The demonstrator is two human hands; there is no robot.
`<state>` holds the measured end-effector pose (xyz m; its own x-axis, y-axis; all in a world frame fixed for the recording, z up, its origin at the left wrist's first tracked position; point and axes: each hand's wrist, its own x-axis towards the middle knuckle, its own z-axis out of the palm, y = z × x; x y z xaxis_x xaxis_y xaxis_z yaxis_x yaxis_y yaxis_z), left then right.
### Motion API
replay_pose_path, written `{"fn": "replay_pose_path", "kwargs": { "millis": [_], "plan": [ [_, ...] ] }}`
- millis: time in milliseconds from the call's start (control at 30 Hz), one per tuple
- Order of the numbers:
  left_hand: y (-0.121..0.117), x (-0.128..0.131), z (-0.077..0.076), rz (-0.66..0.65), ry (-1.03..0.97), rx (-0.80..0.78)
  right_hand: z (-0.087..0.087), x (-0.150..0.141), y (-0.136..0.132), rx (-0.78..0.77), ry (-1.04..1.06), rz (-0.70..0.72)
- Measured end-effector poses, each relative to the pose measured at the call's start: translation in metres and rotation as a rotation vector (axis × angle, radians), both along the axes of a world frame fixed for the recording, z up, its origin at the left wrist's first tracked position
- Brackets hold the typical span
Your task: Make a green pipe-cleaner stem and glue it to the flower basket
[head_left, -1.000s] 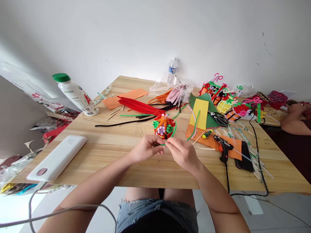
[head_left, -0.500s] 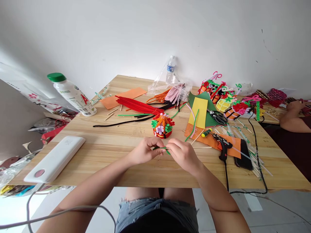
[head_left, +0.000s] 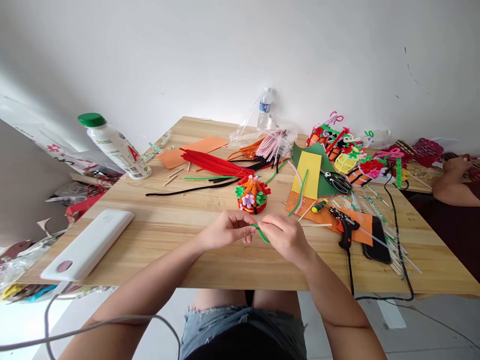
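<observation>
Between my fingertips is a short green pipe cleaner [head_left: 264,237], bent, with one end hanging down. My left hand [head_left: 228,231] pinches it from the left, and my right hand [head_left: 284,236] pinches it close by from the right; the fingers partly cover it. Just beyond my hands stands a small round ornament [head_left: 252,195] made of red, orange, green and purple pipe cleaners, touched by neither hand. A bundle of red pipe cleaners [head_left: 213,162] lies behind it, with a long black pipe cleaner [head_left: 180,191] to its left.
A white power bank [head_left: 90,242] and a bottle with a green cap [head_left: 116,150] are at the left. To the right lie a glue gun [head_left: 347,227], scissors [head_left: 337,182], a phone [head_left: 377,250] and finished pipe-cleaner pieces [head_left: 369,170]. Another person's arm [head_left: 453,182] shows at far right.
The green pipe cleaner's loose end now hangs further out below my fingers, towards the right hand. Both hands stay close together in nearly the same place. The view has shifted slightly.
</observation>
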<state>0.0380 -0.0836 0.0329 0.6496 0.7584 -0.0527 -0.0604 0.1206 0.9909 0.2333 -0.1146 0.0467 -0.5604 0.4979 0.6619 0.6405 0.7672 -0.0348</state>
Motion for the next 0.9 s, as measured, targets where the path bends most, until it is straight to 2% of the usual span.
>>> {"fn": "replay_pose_path", "kwargs": {
  "millis": [433,667,900],
  "plan": [
    [0.0061,-0.0041,-0.0005,0.004,-0.018,-0.16,0.004,0.0037,-0.0006,0.041,0.007,-0.005],
    [0.0065,-0.0013,-0.0006,-0.004,-0.018,-0.186,-0.0003,0.0034,-0.0015,0.008,-0.054,-0.022],
    [0.0026,0.0035,-0.0046,0.051,-0.072,-0.169,-0.0031,0.0008,-0.0011,0.055,-0.127,-0.068]
  ]
}}
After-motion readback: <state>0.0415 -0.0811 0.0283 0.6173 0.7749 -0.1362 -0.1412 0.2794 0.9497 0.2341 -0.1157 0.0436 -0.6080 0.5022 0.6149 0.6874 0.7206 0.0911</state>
